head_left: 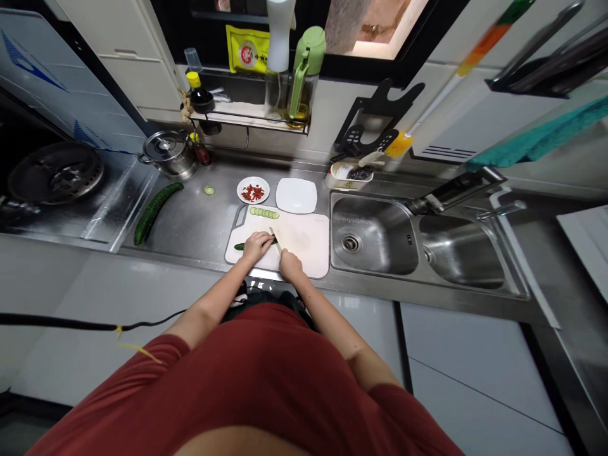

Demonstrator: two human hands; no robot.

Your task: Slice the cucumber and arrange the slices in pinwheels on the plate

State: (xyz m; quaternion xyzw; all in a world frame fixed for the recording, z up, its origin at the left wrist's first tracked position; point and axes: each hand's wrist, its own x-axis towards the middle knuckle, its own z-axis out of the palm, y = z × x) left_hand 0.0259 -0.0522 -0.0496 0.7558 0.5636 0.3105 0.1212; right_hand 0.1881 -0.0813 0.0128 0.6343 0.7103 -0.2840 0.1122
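My left hand (257,247) is closed over a cucumber piece (239,246) that lies on the white cutting board (311,244); its dark green end sticks out to the left. In my right hand (290,265) is the handle of a knife (276,238), whose blade points up and to the left, beside the left fingertips at the cucumber's right end. A row of thin cucumber slices (265,213) lies along the board's top edge. Beyond the board are a round plate with red pieces (253,190) and a bare white square plate (296,196).
A whole cucumber (154,212) and a small cut end (209,190) lie on the steel counter to the left. Behind them stand a lidded pot (168,154) and a red bottle (202,152). The double sink (375,234) adjoins the board's right side.
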